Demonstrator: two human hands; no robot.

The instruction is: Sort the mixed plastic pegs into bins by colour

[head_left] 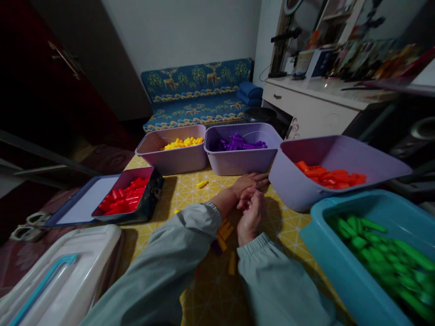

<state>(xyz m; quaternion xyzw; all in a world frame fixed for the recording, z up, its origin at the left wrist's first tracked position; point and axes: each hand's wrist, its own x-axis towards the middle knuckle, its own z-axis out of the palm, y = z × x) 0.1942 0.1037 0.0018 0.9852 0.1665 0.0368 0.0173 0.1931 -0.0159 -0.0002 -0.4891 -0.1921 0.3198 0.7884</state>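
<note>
My left hand lies flat on the yellow patterned tablecloth, fingers stretched out toward the gap between two lilac bins. My right hand rests just behind it, its fingers curled against my left wrist; whatever they hold, if anything, is hidden. Both arms wear grey sleeves. Loose yellow pieces and a purple piece lie between my forearms. Another yellow piece lies alone, left of my left hand.
Lilac bins hold yellow pieces, purple pieces and orange pieces. A blue bin at the right holds green pieces. A dark tray at the left holds red pieces. A white lidded box sits front left.
</note>
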